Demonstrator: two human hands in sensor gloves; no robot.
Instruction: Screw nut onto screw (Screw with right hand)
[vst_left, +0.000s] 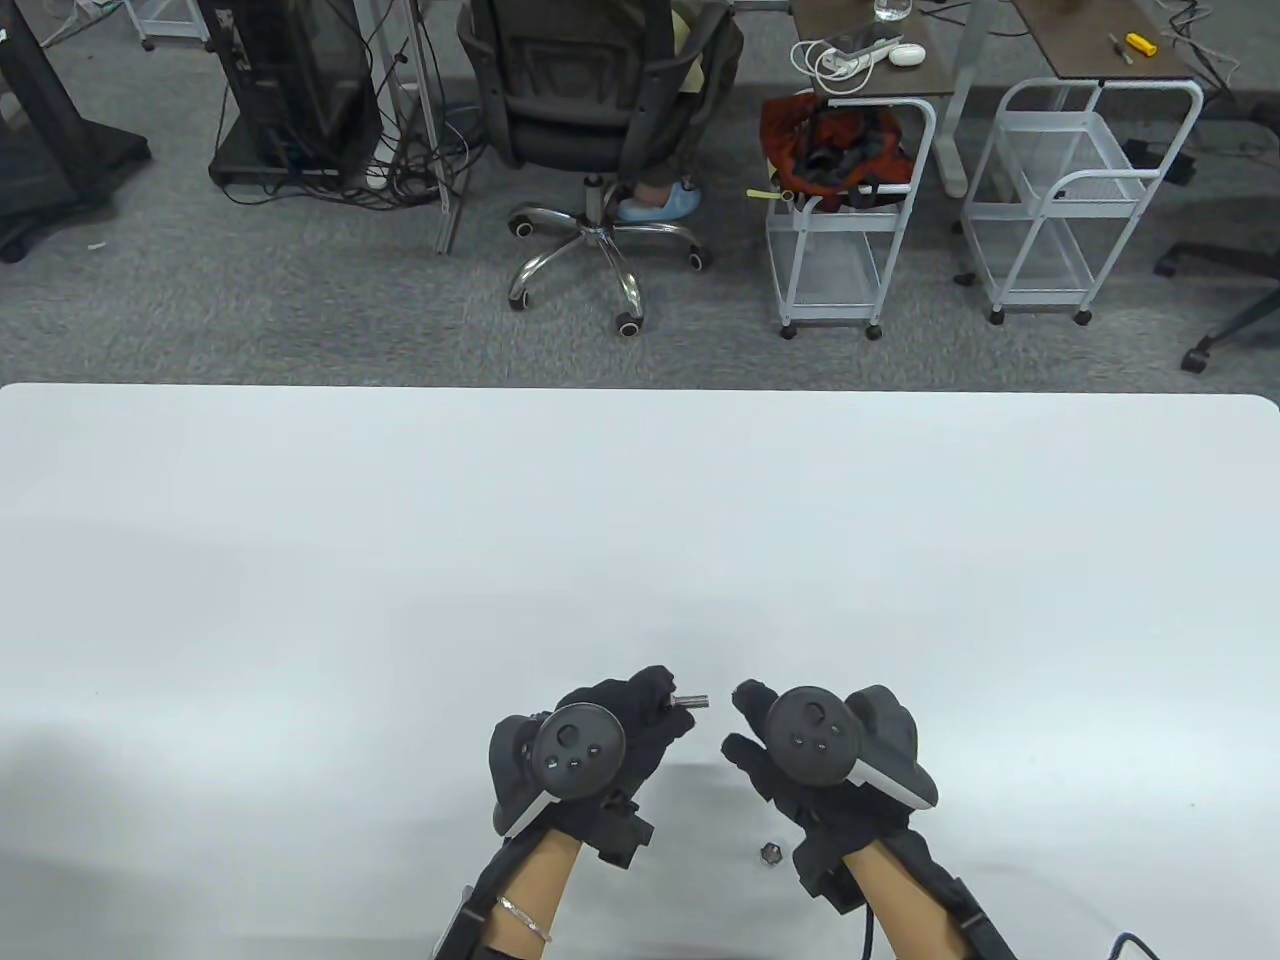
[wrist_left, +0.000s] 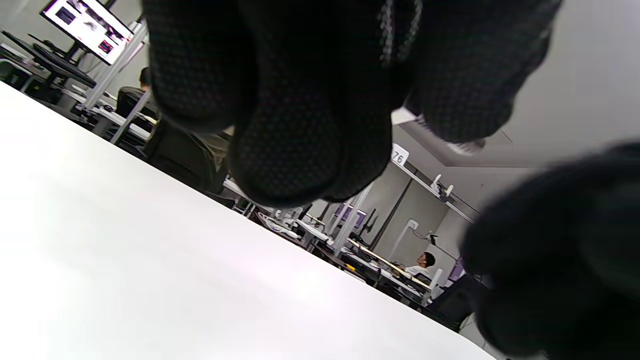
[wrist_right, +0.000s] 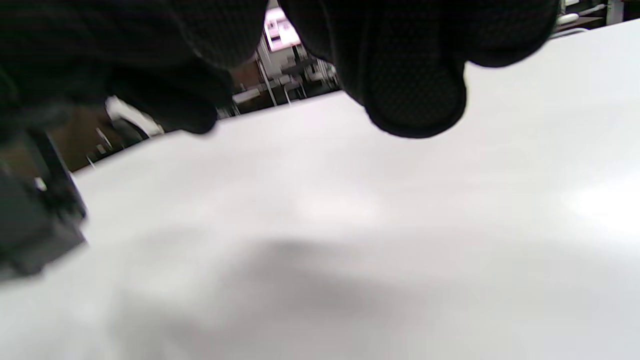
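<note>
Closest to the near edge of the table, the nut is lying loose on the white top, just beside the right wrist and not in anyone's fingers. A bit further in, the left hand pinches the screw, shaft sticking out sideways toward the right hand. The right hand hangs near the screw tip but apart from it, fingers curled and, as far as I can see, holding nothing; the wrist views just show glove fabric.

So my read is the nut hasn't been picked up. If it were me: grab it by the flats, bring it square onto the tip, keep the left hand dead steady, and start turning gently so it doesn't cross-thread.

Further back on the floor, a white wire cart has a red-orange bag stuffed in its top basket; the second cart beside it looks bare, though I can't see it well.
</note>
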